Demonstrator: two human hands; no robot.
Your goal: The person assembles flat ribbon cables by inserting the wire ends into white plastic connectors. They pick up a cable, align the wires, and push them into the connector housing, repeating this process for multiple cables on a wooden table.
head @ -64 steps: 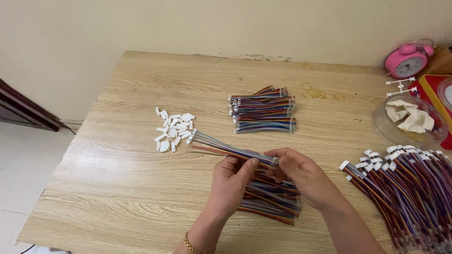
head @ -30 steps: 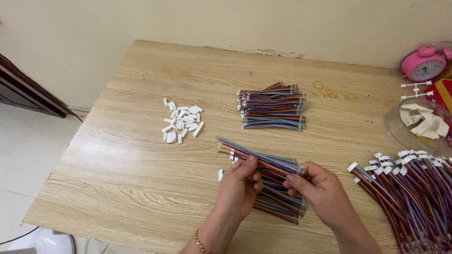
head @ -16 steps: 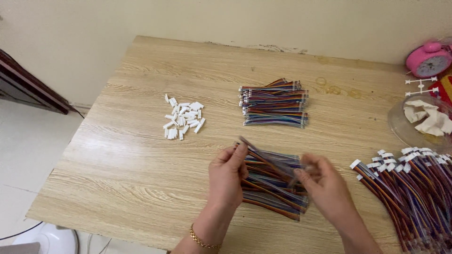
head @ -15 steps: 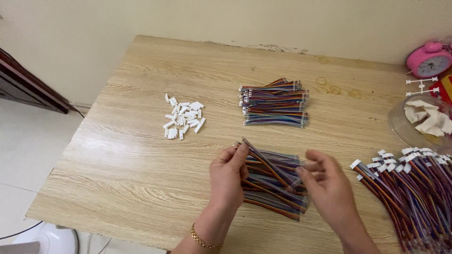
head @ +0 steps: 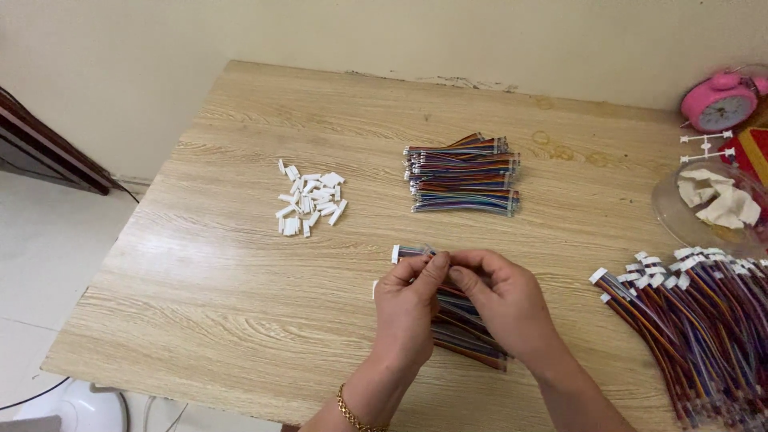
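Wire cable [head: 410, 253] pinched between both hands [head: 456, 304] above wire bundle [head: 468, 340]

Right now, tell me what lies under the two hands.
A stack of multicoloured wire bundles on the table shows beneath both hands; its middle is covered by them.

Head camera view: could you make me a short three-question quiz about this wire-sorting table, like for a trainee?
1. True or false: both hands pinch one wire bundle.
2. Which lies farthest to the table's left? A) white connectors B) stacked wire bundles C) pink alarm clock
3. Fill in: the left hand wears a gold ____ at the wrist.

Key: 1 true; 2 A; 3 bracelet. The right hand is bare.
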